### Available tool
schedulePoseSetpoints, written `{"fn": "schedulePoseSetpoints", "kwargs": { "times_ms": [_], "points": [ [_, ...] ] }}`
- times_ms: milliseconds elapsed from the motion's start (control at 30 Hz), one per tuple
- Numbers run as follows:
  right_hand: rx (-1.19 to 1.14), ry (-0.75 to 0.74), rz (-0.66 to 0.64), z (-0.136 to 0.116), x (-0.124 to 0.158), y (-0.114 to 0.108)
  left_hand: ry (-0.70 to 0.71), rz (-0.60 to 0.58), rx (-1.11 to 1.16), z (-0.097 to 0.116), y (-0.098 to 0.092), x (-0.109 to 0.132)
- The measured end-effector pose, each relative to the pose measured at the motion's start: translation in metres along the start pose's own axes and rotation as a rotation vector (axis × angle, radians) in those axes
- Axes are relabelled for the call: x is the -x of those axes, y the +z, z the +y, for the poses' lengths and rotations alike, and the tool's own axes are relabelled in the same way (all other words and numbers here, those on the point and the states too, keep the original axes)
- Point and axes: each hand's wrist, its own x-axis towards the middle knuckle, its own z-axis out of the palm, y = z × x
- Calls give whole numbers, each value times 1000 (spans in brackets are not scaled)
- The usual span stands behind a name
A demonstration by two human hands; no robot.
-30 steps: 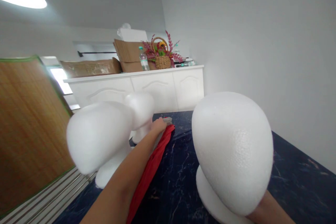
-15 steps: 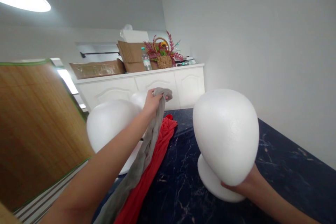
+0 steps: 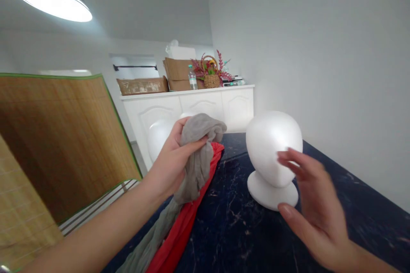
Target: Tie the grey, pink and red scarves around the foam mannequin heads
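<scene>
A dark marble tabletop [image 3: 243, 226] runs to the wall [image 3: 352, 72], with open room between a red cloth [image 3: 184, 217] near its edge and a foam head [image 3: 272, 153]. The spread right hand [image 3: 315, 209] hovers just beside that head; the left hand [image 3: 171, 166] clenches grey fabric [image 3: 200, 153].

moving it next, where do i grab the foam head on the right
Probably the foam head's narrow neck, just above the round base, from the right with your right hand: the neck tapers in, so a hand closes around it.
</scene>
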Motion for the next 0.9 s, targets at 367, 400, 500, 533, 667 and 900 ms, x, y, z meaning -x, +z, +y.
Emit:
{"fn": "schedulePoseSetpoints", "kwargs": {
  "times_ms": [367, 400, 500, 533, 667, 900],
  "points": [
    [-1196, 659, -345, -53, -35, 71, -171, -84, 158, 10, -13, 91],
    [-1207, 659, -343, -55, -34, 69, -186, -81, 159, 11, -17, 91],
    [-1179, 648, -351, -59, -36, 64, -258, -107, 160, 11, -28, 90],
    [-1147, 647, -354, -60, -38, 63, -283, -126, 161, 10, -30, 90],
    [-1013, 620, -340, -59, -48, 68, -363, -196, 201, 8, -31, 90],
    [-851, 547, -255, -56, -69, 67, -514, -386, 133, 15, -37, 74]
  ]
}}
